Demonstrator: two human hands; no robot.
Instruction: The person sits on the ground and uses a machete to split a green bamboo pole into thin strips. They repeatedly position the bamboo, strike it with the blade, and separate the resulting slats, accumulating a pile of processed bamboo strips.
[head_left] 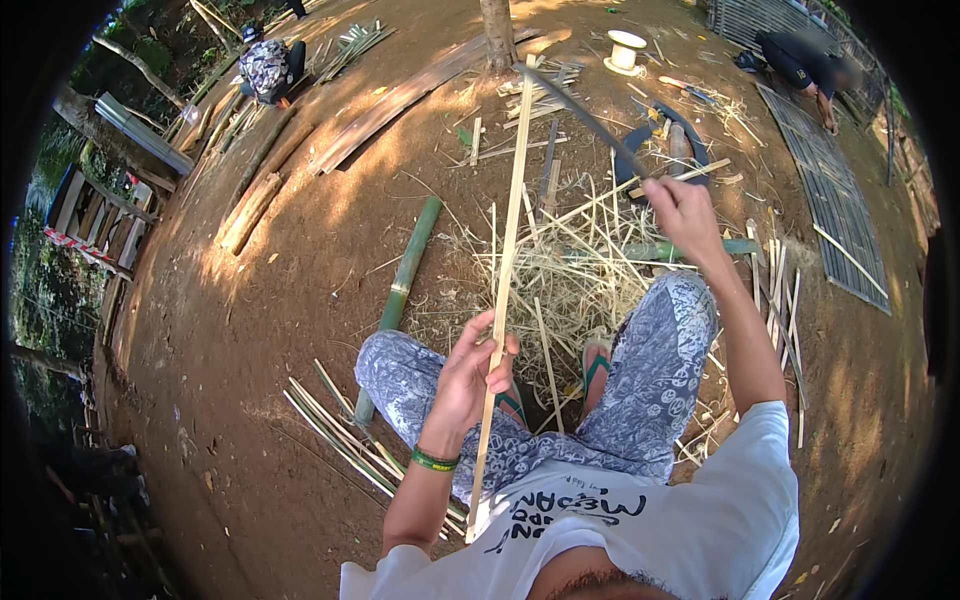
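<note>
My left hand [468, 372] is closed around a long, pale bamboo strip [514, 210], which stands nearly upright in the picture, its lower end against my shirt. Raised to the right, my right hand [686, 214] grips the handle of a machete [592, 118]. Its long dark blade slants up and left, the tip close to the strip's far end; whether they touch I cannot tell. Beneath my hands, a heap of bamboo shavings [570, 290] spreads between my feet. A green bamboo pole [410, 262] lies by my left knee.
Split bamboo strips [335, 430] lie at my left, with more beyond my right knee. A green bamboo piece [690, 250] crosses the shavings. Farther off are a tree trunk [497, 35], a pale spool [625, 52], a slatted bamboo panel [830, 190], and two people crouching.
</note>
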